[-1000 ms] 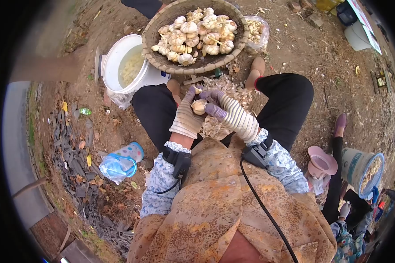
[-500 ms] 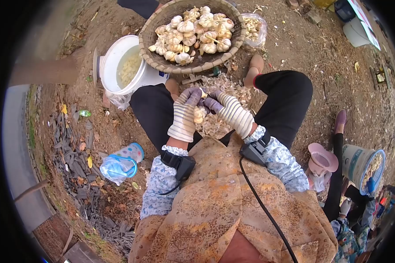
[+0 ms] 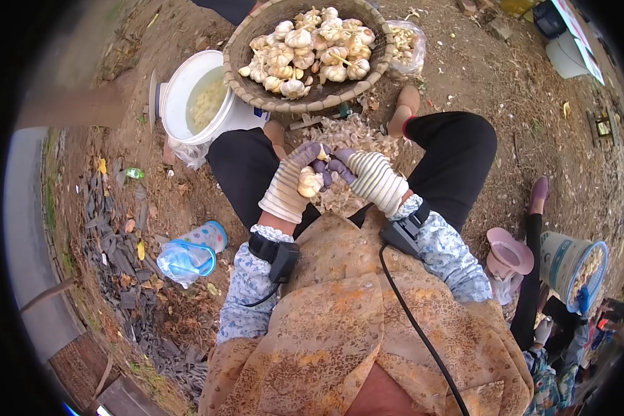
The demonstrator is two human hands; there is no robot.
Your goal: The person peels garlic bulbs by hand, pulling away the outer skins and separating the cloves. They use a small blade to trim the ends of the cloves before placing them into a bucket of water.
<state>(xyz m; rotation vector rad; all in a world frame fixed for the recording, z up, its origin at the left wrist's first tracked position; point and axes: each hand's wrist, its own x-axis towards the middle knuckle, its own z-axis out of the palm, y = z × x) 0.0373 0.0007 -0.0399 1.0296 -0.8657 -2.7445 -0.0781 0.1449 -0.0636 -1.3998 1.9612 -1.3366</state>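
Note:
My left hand, in a striped glove with purple fingers, is closed around a garlic bulb held against the palm. A pale garlic clove shows at the fingertips, between the two hands. My right hand, gloved alike, pinches at that clove with thumb and fingers together. Its fingertips partly hide the clove. Papery garlic skins lie on the ground beneath and beyond the hands. Ahead is a woven basket with many whole garlic bulbs.
A white bucket with peeled cloves in liquid stands left of the basket. A clear bag of cloves sits at its right. A blue-rimmed container lies at left. At right are a pink hat, a large bucket and another person's leg.
My left hand has shifted slightly left and down, turning the garlic bulb more into view. My right hand stays at the clove. The view has shifted slightly.

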